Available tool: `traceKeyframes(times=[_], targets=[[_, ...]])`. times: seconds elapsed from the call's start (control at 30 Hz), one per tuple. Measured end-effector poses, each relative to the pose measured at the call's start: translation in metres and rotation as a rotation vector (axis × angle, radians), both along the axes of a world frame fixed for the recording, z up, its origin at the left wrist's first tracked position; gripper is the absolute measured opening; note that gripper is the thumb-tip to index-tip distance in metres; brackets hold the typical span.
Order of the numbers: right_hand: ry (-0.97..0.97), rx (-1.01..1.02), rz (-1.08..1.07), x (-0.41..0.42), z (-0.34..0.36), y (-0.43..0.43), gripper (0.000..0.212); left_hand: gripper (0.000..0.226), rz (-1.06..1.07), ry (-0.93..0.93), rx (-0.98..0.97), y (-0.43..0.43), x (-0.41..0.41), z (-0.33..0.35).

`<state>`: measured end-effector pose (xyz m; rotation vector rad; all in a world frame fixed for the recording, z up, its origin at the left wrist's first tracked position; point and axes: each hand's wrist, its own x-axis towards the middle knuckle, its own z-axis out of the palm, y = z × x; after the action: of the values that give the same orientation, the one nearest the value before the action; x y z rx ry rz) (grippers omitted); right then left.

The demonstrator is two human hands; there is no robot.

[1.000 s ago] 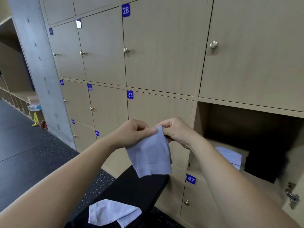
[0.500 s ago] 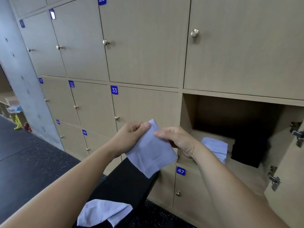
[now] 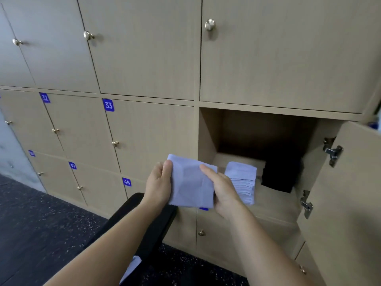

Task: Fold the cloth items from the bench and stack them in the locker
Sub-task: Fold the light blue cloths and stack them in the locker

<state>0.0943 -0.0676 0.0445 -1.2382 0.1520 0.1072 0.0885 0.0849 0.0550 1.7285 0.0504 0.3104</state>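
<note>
A folded pale lavender cloth (image 3: 190, 183) is held flat between both hands in front of the lockers. My left hand (image 3: 158, 183) grips its left edge with the thumb on top. My right hand (image 3: 221, 187) holds its right edge, thumb laid across the top. Just right of it, the open locker (image 3: 208, 131) holds a stack of folded pale cloths (image 3: 242, 180) near its front left and a black item (image 3: 281, 174) further in. Another loose pale cloth (image 3: 132, 267) peeks out on the black bench (image 3: 134, 221), mostly hidden by my left forearm.
The locker door (image 3: 350, 203) stands swung open at the right, its metal hinges facing inward. Shut numbered lockers with brass knobs fill the wall to the left and above. Dark speckled floor (image 3: 41, 223) lies left of the bench.
The cloth went from hanging pinched at its top to lying folded flat between both hands, and it moved right, closer to the open locker. The view shifted right and nearer.
</note>
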Motion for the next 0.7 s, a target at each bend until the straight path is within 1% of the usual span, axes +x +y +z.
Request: traceKeyframes(times=[0.03,0.1,0.2,0.27,0.33,0.4,0.43,0.5,0.6,0.7], targets=[[0.032,-0.006,-0.056,-0.002,-0.003,0.0,0.027,0.039,0.03,-0.008,0.016,-0.007,0.001,-0.006],[0.035,-0.08,-0.178,-0.005,-0.01,-0.002,0.023,0.042,0.045,-0.007,0.024,-0.02,0.005,-0.017],[-0.044,-0.226,-0.378,-0.003,-0.028,-0.009,0.034,0.046,0.008,0.056,-0.002,-0.04,0.011,-0.03],[-0.052,-0.234,-0.473,-0.001,-0.036,-0.017,0.042,0.047,-0.035,0.123,-0.052,-0.051,0.014,-0.036],[0.002,-0.101,-0.491,0.003,-0.041,-0.028,0.05,0.046,-0.121,0.211,-0.185,-0.062,0.016,-0.04],[0.068,0.019,-0.482,0.004,-0.043,-0.037,0.047,0.044,-0.194,0.31,-0.308,-0.072,0.019,-0.043],[0.083,0.04,-0.477,0.005,-0.044,-0.041,0.043,0.045,-0.216,0.348,-0.341,-0.077,0.02,-0.045],[0.093,0.025,-0.503,0.009,-0.052,-0.05,0.038,0.047,-0.262,0.395,-0.338,-0.085,0.023,-0.048],[0.097,-0.084,-0.579,0.017,-0.071,-0.069,0.037,0.048,-0.315,0.471,-0.262,-0.089,0.033,-0.06],[0.136,-0.216,-0.549,0.025,-0.088,-0.092,0.031,0.039,-0.371,0.591,-0.254,-0.085,0.05,-0.083]])
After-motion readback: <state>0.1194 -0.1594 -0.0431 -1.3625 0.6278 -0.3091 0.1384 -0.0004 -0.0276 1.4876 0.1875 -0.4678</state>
